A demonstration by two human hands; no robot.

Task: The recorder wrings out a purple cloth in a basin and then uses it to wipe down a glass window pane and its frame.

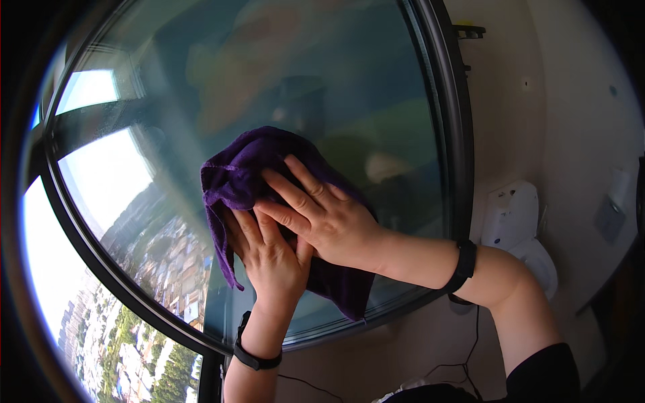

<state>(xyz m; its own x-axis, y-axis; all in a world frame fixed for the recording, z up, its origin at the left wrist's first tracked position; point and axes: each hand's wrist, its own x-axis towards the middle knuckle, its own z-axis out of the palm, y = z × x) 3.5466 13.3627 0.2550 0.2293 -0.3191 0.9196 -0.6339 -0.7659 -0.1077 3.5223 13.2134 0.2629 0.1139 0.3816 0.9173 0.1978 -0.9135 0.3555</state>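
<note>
A dark purple cloth (pixel 248 158) lies bunched and folded against a large glass pane (pixel 322 60) in a dark frame. My left hand (pixel 272 258) holds the cloth from below, its fingertips tucked out of sight under the bunched fold. Lying flat across the cloth is my right hand (pixel 329 218), open, with its fingers spread and pointing up and left. The two hands touch, the right one partly over the left. One corner of the cloth hangs down below my right wrist.
The dark window frame (pixel 457 134) curves along the pane's right side. Beyond it, a white box-like fixture (pixel 510 211) is at the wall (pixel 564 134). Thin dark cables (pixel 476 349) run below my right arm. Buildings and trees (pixel 127 356) show through the window at lower left.
</note>
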